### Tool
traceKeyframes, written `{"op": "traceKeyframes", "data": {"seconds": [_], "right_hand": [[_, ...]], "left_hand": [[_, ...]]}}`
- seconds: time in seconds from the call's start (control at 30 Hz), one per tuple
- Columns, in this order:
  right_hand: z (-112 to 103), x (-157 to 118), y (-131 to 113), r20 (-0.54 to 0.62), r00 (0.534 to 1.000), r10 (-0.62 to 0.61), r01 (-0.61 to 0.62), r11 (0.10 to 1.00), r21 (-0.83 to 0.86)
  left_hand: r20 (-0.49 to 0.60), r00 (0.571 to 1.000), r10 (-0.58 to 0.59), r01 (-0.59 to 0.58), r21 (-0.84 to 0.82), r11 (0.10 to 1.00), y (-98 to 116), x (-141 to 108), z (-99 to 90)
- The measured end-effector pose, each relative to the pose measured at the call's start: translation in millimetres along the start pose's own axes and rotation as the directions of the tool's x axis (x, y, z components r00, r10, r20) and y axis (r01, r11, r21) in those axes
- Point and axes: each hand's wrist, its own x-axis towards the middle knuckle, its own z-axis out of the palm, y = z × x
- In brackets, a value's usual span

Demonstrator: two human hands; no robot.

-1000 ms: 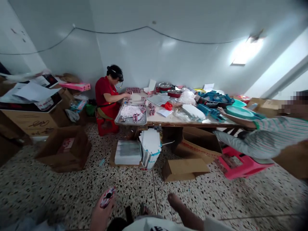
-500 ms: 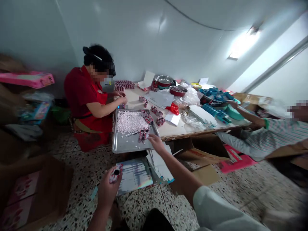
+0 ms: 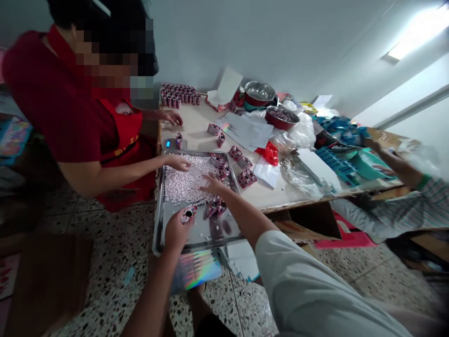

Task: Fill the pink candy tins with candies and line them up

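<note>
My left hand point(image 3: 177, 230) is wrapped round a small printed container point(image 3: 188, 214) with a dark round opening on top, above the near left part of a metal tray point(image 3: 157, 229). Over the heap of small white pieces point(image 3: 180, 185) in that tray, my right hand point(image 3: 212, 184) reaches with its fingers apart. Whether its fingertips touch the pieces I cannot tell. Several similar printed containers point(image 3: 214, 208) lie in the tray just below my right wrist, and others point(image 3: 219, 161) sit at its far right. A co-worker's hand point(image 3: 178, 162) is over the same heap from the left.
A co-worker in a red apron point(image 3: 121, 124) sits close on the left. On the table, beyond the tray, stand a small scale point(image 3: 169, 144), rows of upright containers point(image 3: 178, 96), and red bowls point(image 3: 282, 117). Another person's arm point(image 3: 396, 159) reaches in from the right.
My view has moved closer to the tray. My left hand has carried the container over the tray, and my right hand has shifted from the tray containers to the white pieces. The co-worker's hand now reaches in.
</note>
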Motion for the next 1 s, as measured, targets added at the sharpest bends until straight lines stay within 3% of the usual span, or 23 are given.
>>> {"op": "traceKeyframes", "data": {"seconds": [0.13, 0.27, 0.37, 0.5, 0.8, 0.9, 1.0], "right_hand": [[-18.6, 0.6, 21.8, 0.066, 0.990, -0.123, 0.108, 0.975, 0.196], [-20.8, 15.4, 29.6, 0.181, 0.938, -0.296, 0.295, 0.955, 0.029], [-11.5, 18.2, 22.7, 0.268, 0.913, -0.309, 0.351, 0.928, -0.125], [-8.5, 9.3, 12.4, 0.269, 0.914, -0.305, 0.374, 0.889, -0.264], [-17.2, 5.2, 18.1, 0.318, 0.822, -0.472, 0.544, 0.816, -0.196], [-15.3, 8.4, 18.5, 0.297, 0.839, -0.456, 0.504, 0.857, -0.110], [-13.3, 12.4, 15.4, 0.212, 0.906, -0.367, 0.370, 0.929, 0.026]], "left_hand": [[-0.058, 0.997, 0.052, -0.056, -0.072, 0.996, -8.6, 7.0, 17.5], [-0.114, 0.990, 0.088, -0.098, -0.082, 0.992, -14.5, 12.3, 27.3], [-0.140, 0.984, 0.110, -0.120, -0.064, 0.991, -15.9, 12.4, 29.4], [-0.162, 0.973, 0.165, -0.165, 0.014, 0.986, -14.9, 10.4, 34.7], [-0.177, 0.971, 0.163, -0.164, 0.008, 0.986, -3.8, 17.9, 40.7], [-0.149, 0.982, 0.119, -0.121, -0.009, 0.993, -3.1, 15.2, 38.6], [-0.144, 0.986, 0.086, -0.093, -0.040, 0.995, -2.8, 10.7, 35.7]]}}
